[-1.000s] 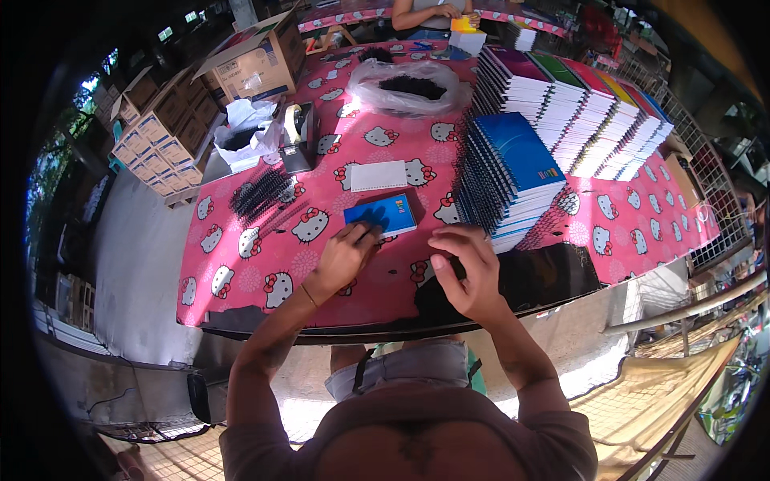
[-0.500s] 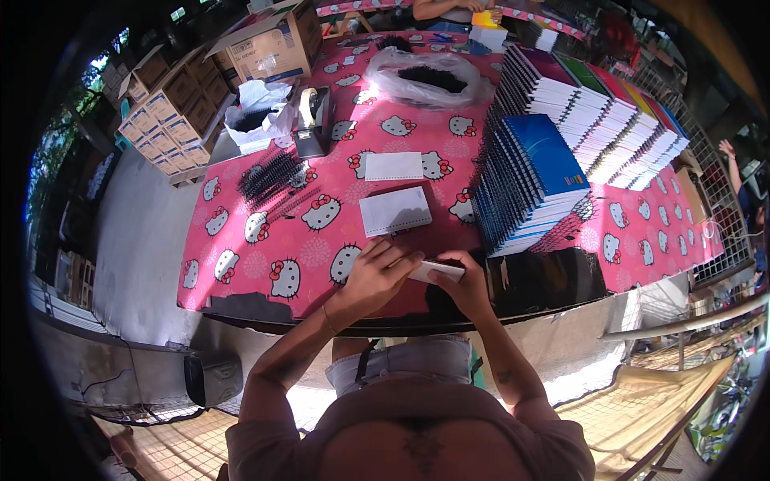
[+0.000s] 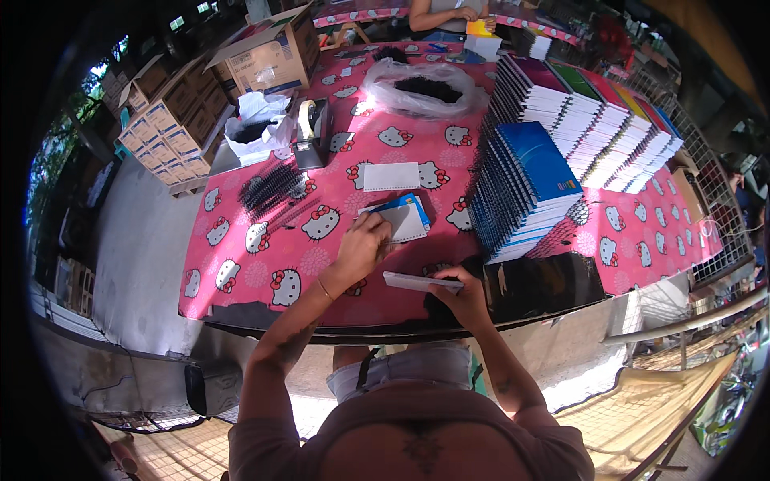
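Evidently a white pad (image 3: 423,281) is gripped by the right hand (image 3: 464,298) at the near tabletop (image 3: 265,272) edge, while the left hand (image 3: 361,248), fingers curled, is pressed on a blue-edged booklet (image 3: 401,216), kept beside the notebook stack (image 3: 525,188) for easy reach.

Open pink patterned cloth lies along the near left edge of the surface (image 3: 241,280), free for hands to pass. Toward the right edge, tall stacks of spiral-bound notebooks (image 3: 529,192) wall the way. A heap of black spiral bindings (image 3: 273,192) and a tape dispenser (image 3: 309,132) crowd the left-middle; a clear plastic bag of black pieces (image 3: 421,88) blocks the far edge.
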`<state>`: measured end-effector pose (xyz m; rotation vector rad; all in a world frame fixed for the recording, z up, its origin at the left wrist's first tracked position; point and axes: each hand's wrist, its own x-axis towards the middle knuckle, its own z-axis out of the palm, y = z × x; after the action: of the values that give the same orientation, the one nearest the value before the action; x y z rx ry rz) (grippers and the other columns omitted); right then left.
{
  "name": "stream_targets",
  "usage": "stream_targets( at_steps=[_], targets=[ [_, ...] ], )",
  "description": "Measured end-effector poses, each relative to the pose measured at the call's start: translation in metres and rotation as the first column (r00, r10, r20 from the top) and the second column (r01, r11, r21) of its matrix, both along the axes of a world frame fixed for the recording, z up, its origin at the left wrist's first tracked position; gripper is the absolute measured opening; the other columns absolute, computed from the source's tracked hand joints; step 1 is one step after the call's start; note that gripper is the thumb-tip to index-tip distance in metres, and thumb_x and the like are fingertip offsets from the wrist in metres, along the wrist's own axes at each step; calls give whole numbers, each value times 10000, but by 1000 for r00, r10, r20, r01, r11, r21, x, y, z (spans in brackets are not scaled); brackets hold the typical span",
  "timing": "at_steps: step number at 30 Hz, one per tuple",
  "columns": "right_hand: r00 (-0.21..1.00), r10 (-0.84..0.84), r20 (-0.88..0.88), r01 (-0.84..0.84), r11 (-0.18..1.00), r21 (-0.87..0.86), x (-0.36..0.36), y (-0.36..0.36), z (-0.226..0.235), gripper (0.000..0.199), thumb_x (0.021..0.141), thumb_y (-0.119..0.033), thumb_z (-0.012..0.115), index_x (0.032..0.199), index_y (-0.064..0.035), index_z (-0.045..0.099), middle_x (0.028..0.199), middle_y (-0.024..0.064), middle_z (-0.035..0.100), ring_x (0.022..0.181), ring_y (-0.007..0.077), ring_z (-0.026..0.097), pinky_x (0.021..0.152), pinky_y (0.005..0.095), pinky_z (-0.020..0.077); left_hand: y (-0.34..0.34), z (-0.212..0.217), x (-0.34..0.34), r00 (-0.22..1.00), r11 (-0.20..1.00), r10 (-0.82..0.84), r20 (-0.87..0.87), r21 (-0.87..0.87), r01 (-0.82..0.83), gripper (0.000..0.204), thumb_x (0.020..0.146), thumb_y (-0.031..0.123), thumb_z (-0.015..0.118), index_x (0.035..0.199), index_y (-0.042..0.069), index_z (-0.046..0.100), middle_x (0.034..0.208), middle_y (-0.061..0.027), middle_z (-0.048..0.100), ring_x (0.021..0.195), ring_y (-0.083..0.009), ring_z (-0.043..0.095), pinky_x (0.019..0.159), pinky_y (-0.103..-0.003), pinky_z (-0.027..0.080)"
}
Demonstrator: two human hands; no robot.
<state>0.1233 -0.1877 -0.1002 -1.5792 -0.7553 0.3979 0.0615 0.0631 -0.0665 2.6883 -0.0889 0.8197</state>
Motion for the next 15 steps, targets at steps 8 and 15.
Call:
stream_targets(
  at_steps=[8, 15],
  targets=[
    [969, -27, 245, -8, 990, 139, 3, 3, 2, 376, 841, -31, 761, 1132, -69, 527, 1254, 119, 581, 1117, 171, 556, 938, 334, 478, -19, 75, -6, 995, 997, -32, 90, -70, 38, 145, 835, 135, 754, 931, 43, 697, 847, -126, 685, 766, -334, 655, 692, -411, 509],
    [994, -76, 81, 59, 980, 191, -1, 0, -28, 492, 861, -25, 734, 1240, -63, 424, 1218, 157, 536, 1071, 201, 555, 920, 338, 465, -43, 56, -26, 971, 949, -223, -91, -249, 194, 100, 862, 96, 703, 949, 47, 710, 818, -115, 690, 738, -323, 666, 663, -440, 504]
  ],
)
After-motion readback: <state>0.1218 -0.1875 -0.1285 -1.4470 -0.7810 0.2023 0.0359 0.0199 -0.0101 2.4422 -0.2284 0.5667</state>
